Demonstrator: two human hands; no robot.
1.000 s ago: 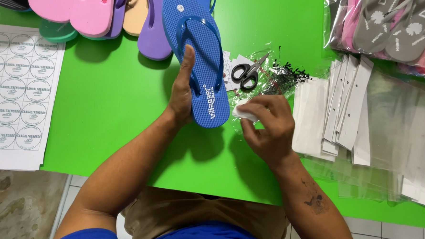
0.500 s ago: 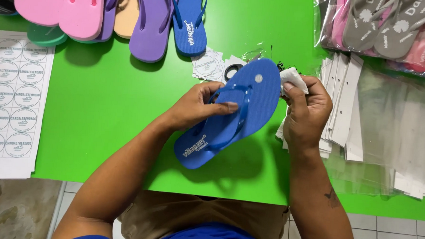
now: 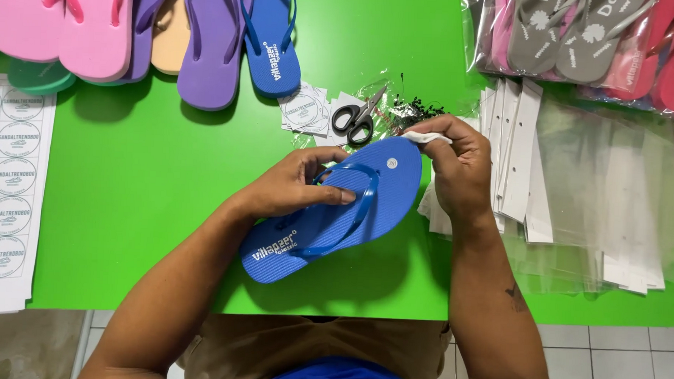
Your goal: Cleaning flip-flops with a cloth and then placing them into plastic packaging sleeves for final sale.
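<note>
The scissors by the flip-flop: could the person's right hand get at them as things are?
Probably yes, though not freely. The scissors lie uncovered on the green table, just beyond the right hand. But its fingers pinch a small white piece at the toe of the blue flip-flop.

I'm seeing a bright green table [image 3: 148, 174]. The flip-flop [image 3: 336, 212] in hand is blue with blue straps, white lettering at the heel, a pale dot near the toe. Up top: pink sandals [image 3: 56, 18], a purple one [image 3: 207, 40], another blue one [image 3: 272, 35], a tan one peeking between. Scissors [image 3: 355, 120] have black handles. White sheet of round stickers [image 3: 3, 190], grey print.
</note>
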